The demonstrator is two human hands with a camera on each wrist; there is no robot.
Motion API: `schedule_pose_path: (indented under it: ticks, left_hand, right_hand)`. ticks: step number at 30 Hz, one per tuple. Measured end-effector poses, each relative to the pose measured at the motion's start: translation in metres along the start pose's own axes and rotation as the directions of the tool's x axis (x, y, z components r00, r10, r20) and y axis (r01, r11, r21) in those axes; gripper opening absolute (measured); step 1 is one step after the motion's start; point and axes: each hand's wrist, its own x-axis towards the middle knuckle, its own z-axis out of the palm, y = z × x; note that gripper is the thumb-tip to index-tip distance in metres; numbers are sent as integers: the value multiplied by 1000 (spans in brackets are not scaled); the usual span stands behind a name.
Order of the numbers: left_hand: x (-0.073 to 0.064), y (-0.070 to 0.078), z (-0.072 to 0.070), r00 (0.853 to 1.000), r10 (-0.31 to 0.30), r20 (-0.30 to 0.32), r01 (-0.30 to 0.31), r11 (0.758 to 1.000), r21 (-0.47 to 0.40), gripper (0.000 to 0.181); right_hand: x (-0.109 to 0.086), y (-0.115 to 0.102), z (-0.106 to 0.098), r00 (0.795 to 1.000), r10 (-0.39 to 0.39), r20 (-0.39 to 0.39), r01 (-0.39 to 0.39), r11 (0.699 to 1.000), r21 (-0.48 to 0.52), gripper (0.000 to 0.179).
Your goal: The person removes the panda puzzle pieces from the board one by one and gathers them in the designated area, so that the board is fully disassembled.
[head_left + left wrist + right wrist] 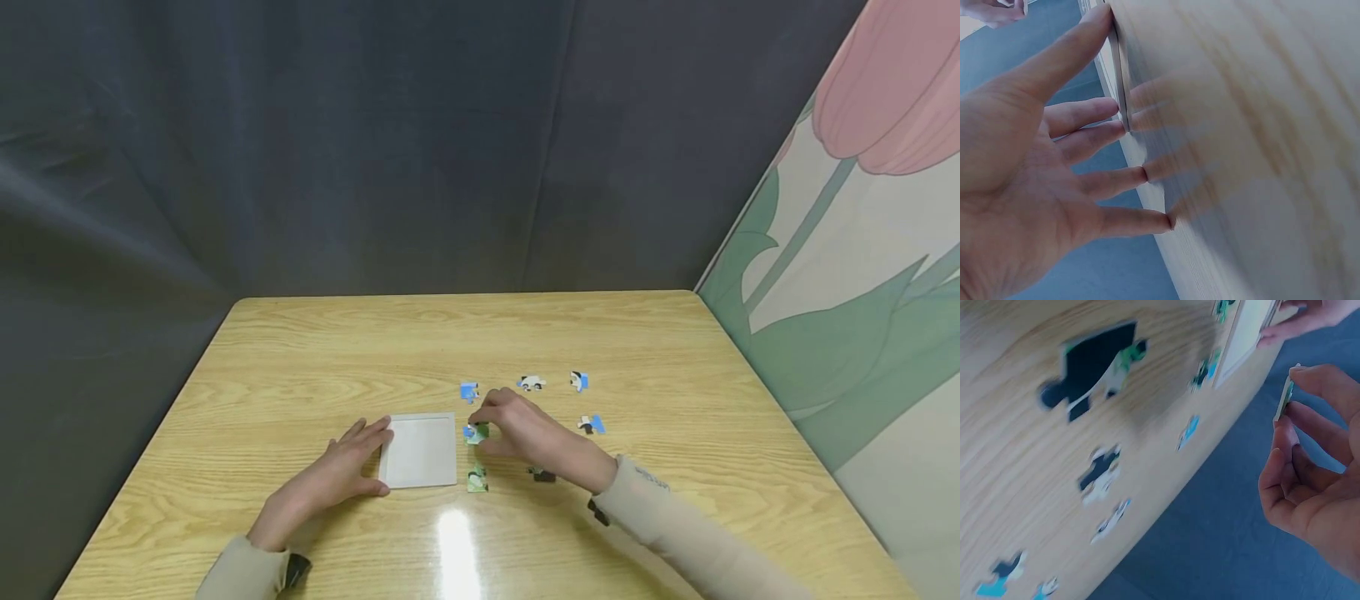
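Note:
A shallow white square tray [418,452] lies flat on the table. My left hand [337,468] rests at its left side, fingers spread and mostly straight. In the left wrist view, the thumb [1075,53] and fingertips touch the tray's edge and the tabletop. Thumb and fingers of my right hand [1316,450] pinch a thin jigsaw piece [1285,394], seen edge-on above the table. That hand is just right of the tray, above a blue and green jigsaw piece [477,433]. Another green piece [477,479] lies beside the tray's lower right side.
Several loose jigsaw pieces lie farther right: a blue one [469,392], a white and black one [532,382], two with blue parts [579,381] [591,424], and a dark one [543,475]. A dark curtain [390,150] hangs behind the wooden table [285,358].

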Motion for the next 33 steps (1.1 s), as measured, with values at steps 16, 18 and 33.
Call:
schedule_pose_path:
  ticks: [16, 18, 33]
  left_hand:
    - [1, -3, 3, 1000, -6, 6, 6, 1000, -18, 79]
    - [2, -3, 3, 1000, -6, 9, 6, 1000, -21, 79]
    - [2, -2, 2, 1000, -25, 12, 26, 999, -34, 80]
  right_hand:
    - [-42, 25, -26, 997, 67, -39, -68, 997, -25, 29]
    - [-49, 28, -28, 996, 84, -40, -85, 996, -29, 29]
    - [-90, 50, -41, 992, 117, -51, -120, 992, -40, 31]
